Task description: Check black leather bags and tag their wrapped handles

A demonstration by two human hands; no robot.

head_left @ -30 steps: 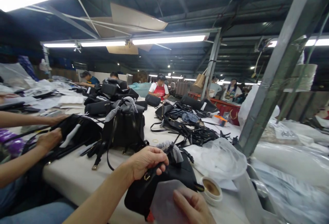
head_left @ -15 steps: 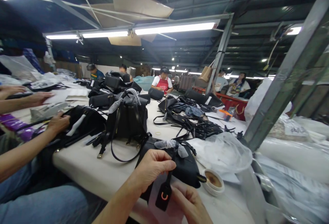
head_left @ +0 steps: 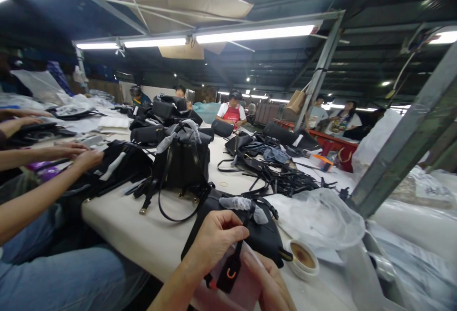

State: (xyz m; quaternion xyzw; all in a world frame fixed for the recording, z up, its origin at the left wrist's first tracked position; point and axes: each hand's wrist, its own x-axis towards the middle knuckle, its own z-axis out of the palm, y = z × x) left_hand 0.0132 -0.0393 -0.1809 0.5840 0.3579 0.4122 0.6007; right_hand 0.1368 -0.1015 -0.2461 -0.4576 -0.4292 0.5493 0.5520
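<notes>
My left hand [head_left: 214, 244] is closed, pinching the strap of a black tag [head_left: 229, 269] marked with an orange U. The tag hangs from a black bag [head_left: 259, 235] lying on the white table [head_left: 153, 239]. My right hand [head_left: 271, 287] sits just right of the tag with fingers curled against a translucent sheet [head_left: 246, 285] behind it. A strip of wrapped white plastic [head_left: 240, 203] lies on top of the bag.
A small round open tin [head_left: 303, 257] stands right of the bag, beside crumpled clear plastic [head_left: 321, 218]. An upright black bag [head_left: 183, 163] and a heap of straps [head_left: 282, 182] lie farther back. A neighbour's arms [head_left: 46, 182] work at left. A steel post [head_left: 403, 144] rises at right.
The view has shifted slightly left and down. The tag has stayed in my left hand's pinch and now hangs lower against the sheet. The neighbour's hands have moved over the bag at left.
</notes>
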